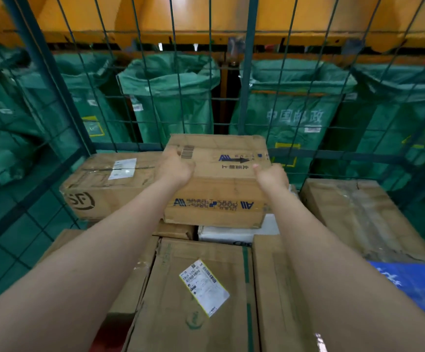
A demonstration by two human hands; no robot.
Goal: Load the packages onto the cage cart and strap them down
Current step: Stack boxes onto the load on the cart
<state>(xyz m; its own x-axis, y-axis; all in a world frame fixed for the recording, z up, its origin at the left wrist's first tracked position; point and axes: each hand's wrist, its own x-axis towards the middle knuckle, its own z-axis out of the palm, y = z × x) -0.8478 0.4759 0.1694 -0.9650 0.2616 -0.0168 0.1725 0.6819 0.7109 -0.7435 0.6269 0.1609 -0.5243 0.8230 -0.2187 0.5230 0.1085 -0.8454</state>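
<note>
Left hand, head view: it lies on the top face of a cardboard box near the far left corner, beside a printed barcode, with its fingers curled over the box's left edge. Right hand: it grips the box's right side, thumb raised over the top face and fingers wrapped around the edge, out of sight. Both forearms stretch forward from the lower corners of the frame.

The cardboard box, printed with blue logos and an arrow, is inside the cage cart, close to the green wire back wall and above the other packages. It overlaps a white parcel and a small brown carton beneath it. Whether it rests fully on them cannot be told.

Packages around it:
- To the left, touching it, is a logo box marked in black.
- In front is a labelled box bearing a white shipping slip.
- To the right is a taped box under clear film.
- At the lower right lies a blue bag.

Beyond the mesh, green mail sacks hang open in a row under an orange frame.
</note>
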